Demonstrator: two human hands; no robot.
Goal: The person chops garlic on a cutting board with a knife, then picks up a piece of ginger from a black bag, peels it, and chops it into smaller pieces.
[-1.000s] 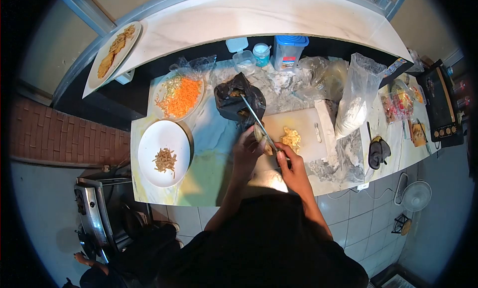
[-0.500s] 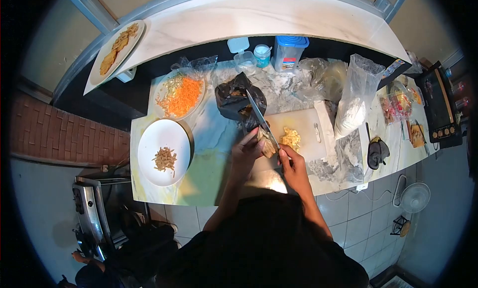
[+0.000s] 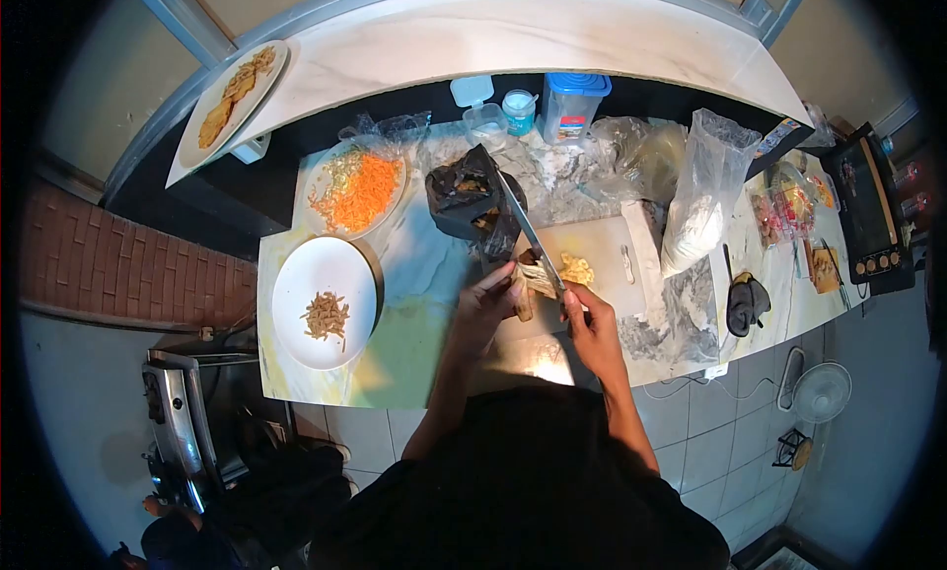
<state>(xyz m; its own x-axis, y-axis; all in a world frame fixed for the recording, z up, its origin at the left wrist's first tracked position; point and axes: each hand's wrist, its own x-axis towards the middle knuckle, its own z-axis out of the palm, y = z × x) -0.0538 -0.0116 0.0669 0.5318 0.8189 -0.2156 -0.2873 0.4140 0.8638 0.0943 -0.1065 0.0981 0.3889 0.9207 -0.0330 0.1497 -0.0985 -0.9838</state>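
My left hand (image 3: 490, 304) holds a pale brown root piece (image 3: 534, 279) just above the near left corner of the white cutting board (image 3: 602, 254). My right hand (image 3: 590, 319) grips a knife (image 3: 530, 231) whose blade runs up and left from the piece toward a black plastic bag (image 3: 472, 201). A small heap of pale yellow cut bits (image 3: 578, 270) lies on the board beside the blade.
A plate of shredded carrot (image 3: 353, 188) and a white plate with brown strips (image 3: 325, 301) sit to the left. Clear plastic bags (image 3: 702, 190), a blue-lidded container (image 3: 572, 102) and small jars stand at the back. A plate of fried pieces (image 3: 229, 99) rests on the upper ledge.
Both hands have shifted slightly right and up over the board. The knife blade has slid along the held piece, and the piece has turned in my left hand.
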